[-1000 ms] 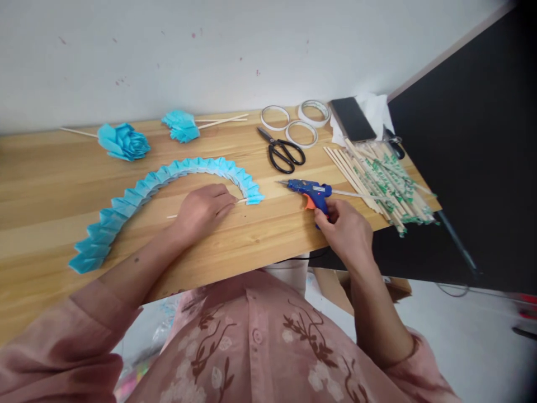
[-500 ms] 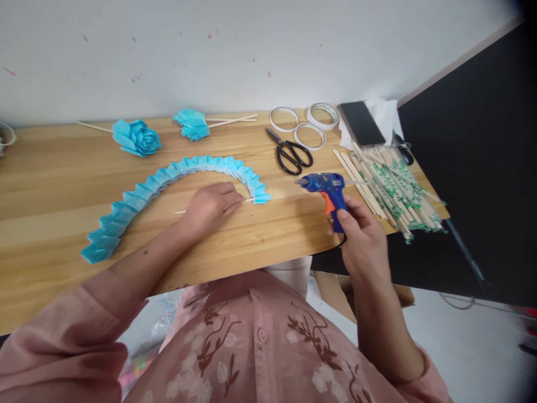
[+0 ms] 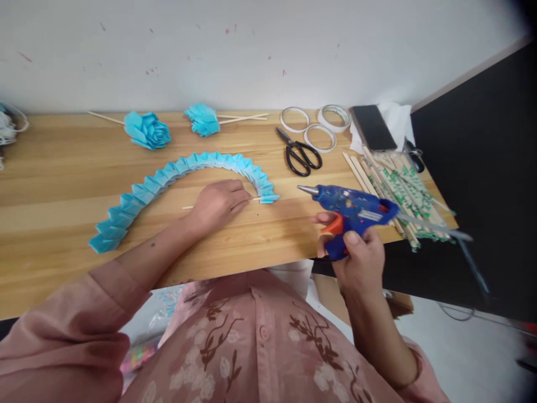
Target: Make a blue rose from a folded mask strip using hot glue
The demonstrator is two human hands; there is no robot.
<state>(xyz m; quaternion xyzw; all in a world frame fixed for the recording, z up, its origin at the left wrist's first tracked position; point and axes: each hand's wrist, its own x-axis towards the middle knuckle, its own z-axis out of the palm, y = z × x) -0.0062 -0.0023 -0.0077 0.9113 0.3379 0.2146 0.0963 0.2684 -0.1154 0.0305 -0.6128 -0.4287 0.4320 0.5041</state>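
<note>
My left hand (image 3: 221, 204) is closed on a thin wooden stick (image 3: 255, 199), whose tip lies against the right end of a curved chain of folded blue paper (image 3: 146, 189). The stick's other end shows left of the hand, and its middle is hidden under my fingers. On the right, my right hand (image 3: 361, 260) grips a blue glue gun (image 3: 350, 210) by its handle above the table's front edge. The orange trigger (image 3: 334, 224) is near my fingers. The nozzle points left, apart from the paper chain, and a glue stick (image 3: 436, 225) juts from the back.
Blue paper flowers (image 3: 147, 130) on sticks lie at the back of the wooden table (image 3: 54, 184). Black-handled scissors (image 3: 298, 152), tape rolls (image 3: 320, 137) and a phone (image 3: 373, 127) lie further right. Wrapped wooden chopsticks (image 3: 403, 193) are heaped at the right edge.
My right hand has raised the glue gun towards me, and its nozzle has shifted slightly. My left hand still holds the stick at the chain's end. The view has shifted a little.
</note>
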